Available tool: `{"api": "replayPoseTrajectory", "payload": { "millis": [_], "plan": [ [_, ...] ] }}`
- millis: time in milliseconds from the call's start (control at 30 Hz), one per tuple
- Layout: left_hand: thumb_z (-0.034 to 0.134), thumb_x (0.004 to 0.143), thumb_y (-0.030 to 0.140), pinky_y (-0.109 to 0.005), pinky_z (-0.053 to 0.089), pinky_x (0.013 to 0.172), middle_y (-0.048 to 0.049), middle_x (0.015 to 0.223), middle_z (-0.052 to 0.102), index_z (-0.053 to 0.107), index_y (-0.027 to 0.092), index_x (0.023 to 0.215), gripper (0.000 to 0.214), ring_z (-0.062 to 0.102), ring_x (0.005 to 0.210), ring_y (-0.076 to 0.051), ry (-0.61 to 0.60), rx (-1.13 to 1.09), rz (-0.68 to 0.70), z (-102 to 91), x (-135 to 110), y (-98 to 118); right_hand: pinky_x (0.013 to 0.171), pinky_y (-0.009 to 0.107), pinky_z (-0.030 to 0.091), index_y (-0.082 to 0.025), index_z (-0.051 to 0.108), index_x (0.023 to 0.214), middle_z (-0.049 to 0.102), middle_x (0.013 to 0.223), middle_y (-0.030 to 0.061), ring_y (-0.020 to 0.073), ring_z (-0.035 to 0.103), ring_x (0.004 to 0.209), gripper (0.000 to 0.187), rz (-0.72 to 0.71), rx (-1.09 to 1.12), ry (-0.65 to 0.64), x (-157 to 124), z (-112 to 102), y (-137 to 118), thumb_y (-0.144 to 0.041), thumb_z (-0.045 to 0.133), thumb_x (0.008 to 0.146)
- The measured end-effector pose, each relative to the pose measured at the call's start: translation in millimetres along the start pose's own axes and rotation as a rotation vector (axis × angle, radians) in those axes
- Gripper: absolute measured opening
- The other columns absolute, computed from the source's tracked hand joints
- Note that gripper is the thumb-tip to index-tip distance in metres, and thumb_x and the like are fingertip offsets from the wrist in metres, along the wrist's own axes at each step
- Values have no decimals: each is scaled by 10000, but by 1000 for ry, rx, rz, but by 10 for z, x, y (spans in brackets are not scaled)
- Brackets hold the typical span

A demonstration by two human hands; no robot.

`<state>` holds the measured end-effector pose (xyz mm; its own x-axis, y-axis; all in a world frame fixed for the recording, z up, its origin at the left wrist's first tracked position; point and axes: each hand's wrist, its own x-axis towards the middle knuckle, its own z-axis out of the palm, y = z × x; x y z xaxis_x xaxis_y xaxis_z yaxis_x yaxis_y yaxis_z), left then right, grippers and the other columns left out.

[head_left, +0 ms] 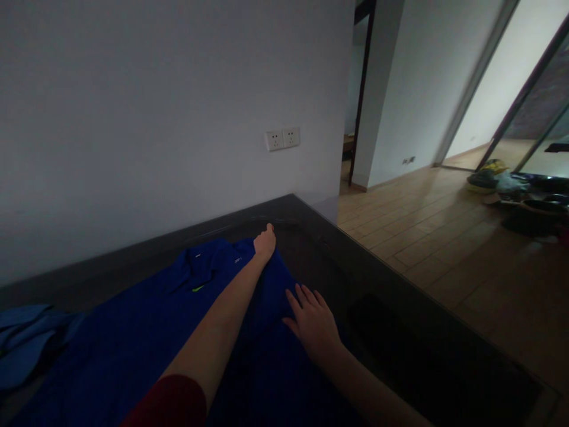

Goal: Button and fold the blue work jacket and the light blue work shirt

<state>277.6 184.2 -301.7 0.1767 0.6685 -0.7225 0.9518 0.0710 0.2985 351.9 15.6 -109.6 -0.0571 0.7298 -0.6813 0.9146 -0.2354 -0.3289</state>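
Observation:
A blue polo shirt (146, 320) with a collar and small green and white marks lies spread on a dark table (329, 255). My left hand (265, 242) reaches across it, fingers closed at the shirt's far edge beside the collar, gripping the cloth there. Lower and to the right, my right hand (315, 323) rests with fingers spread, its fingertips on the shirt's right side. My right forearm and the dim light hide part of the shirt's lower right.
Lighter blue folded cloth (26, 338) lies at the table's left. A white wall (169, 118) with a double socket (283, 139) stands behind the table. Beyond the table's right edge is a tiled floor (400, 225), with bags and other items (511, 184) piled farther off.

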Motion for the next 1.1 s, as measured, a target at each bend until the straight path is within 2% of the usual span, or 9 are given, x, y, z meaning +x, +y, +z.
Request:
{"api": "replayPoseTrajectory", "payload": {
  "millis": [200, 367, 500, 667, 767, 833, 933, 1000, 1100],
  "plan": [
    [376, 919, 187, -374, 440, 797, -197, 1067, 630, 489, 172, 1166, 272, 623, 1003, -275, 13, -45, -53, -9, 65, 21, 1050, 545, 332, -137, 495, 1343, 477, 1369, 184, 317, 429, 1292, 512, 49, -34, -8, 19, -14, -11, -353, 541, 881],
    [368, 939, 249, -343, 453, 771, -157, 1078, 631, 506, 194, 1151, 259, 625, 981, -248, 48, -67, -38, -16, 59, -57, 1058, 568, 309, -130, 532, 1310, 468, 1374, 181, 322, 433, 1288, 445, 97, -66, -7, 29, -76, -4, -294, 521, 896],
    [361, 944, 245, -314, 466, 805, -118, 1082, 630, 516, 200, 1142, 256, 611, 994, -208, 94, -68, 35, -98, 40, -88, 1071, 564, 289, -112, 533, 1308, 469, 1378, 176, 315, 432, 1289, 420, 108, -95, -12, 12, -114, -12, -273, 471, 924],
    [403, 915, 233, -373, 397, 987, -123, 1265, 531, 534, 184, 1173, 293, 482, 1200, -236, 154, -36, 203, -279, -153, -84, 1101, 541, 252, -72, 526, 1308, 479, 1372, 178, 304, 420, 1298, 447, 89, -93, -33, -11, -236, -35, -324, 411, 956],
    [473, 879, 239, -335, 333, 1067, -90, 1309, 522, 549, 189, 1198, 331, 441, 1254, -211, 96, -16, 329, -274, -464, -166, 1132, 505, 219, -50, 499, 1327, 455, 1395, 177, 283, 387, 1325, 514, 28, -70, 20, -8, -284, -70, -390, 357, 968],
    [505, 871, 335, -355, 276, 1113, -114, 1388, 466, 506, 152, 1276, 445, 368, 1326, -233, 23, 7, 387, -201, -704, -238, 1141, 463, 233, -46, 458, 1359, 403, 1433, 167, 267, 354, 1348, 557, -35, -44, 25, -4, -265, -93, -423, 347, 965],
    [392, 902, 506, -441, 199, 1144, -166, 1501, 303, 341, 82, 1412, 666, 211, 1412, -281, -124, 70, 407, -66, -948, -303, 1125, 435, 284, -26, 412, 1385, 341, 1461, 187, 284, 319, 1364, 667, -71, -27, -55, -4, -183, -96, -503, 416, 920],
    [279, 922, 547, -451, 169, 1153, -151, 1529, 243, 265, 95, 1454, 698, 159, 1429, -269, -177, 103, 395, -5, -966, -309, 1126, 433, 285, 2, 390, 1390, 319, 1463, 212, 299, 297, 1371, 738, -48, -45, -115, -4, -131, -77, -539, 452, 891],
    [244, 920, 564, -451, 137, 1160, -82, 1543, 234, 277, 220, 1463, 644, 149, 1433, -252, -153, 110, 340, 34, -815, -297, 1138, 425, 259, 19, 358, 1401, 295, 1469, 220, 298, 268, 1382, 762, -10, -88, -153, 0, -94, -50, -541, 446, 892]
  ]
}}
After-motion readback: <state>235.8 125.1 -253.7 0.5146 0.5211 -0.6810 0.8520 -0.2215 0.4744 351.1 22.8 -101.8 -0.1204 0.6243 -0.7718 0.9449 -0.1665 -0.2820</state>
